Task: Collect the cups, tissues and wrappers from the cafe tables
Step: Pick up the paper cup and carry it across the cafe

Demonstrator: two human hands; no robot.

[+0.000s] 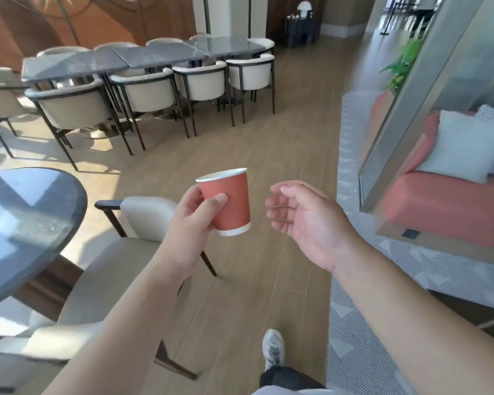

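A red paper cup (233, 201) with a white rim and base is held in the air over the wooden floor, tilted slightly. My left hand (196, 216) grips it, thumb across its front and fingers behind. Just to the cup's right, my right hand (303, 216) hovers with loosely curled fingers, palm turned toward the cup, holding nothing and not touching it. No tissues or wrappers show in this view.
A round dark glass table (26, 220) and beige chairs (120, 252) stand at the left. A long grey marble table (143, 57) with several chairs is ahead. A patterned rug (382, 323) and coral sofa (445, 206) lie right. My shoe (273, 347) is on the floor.
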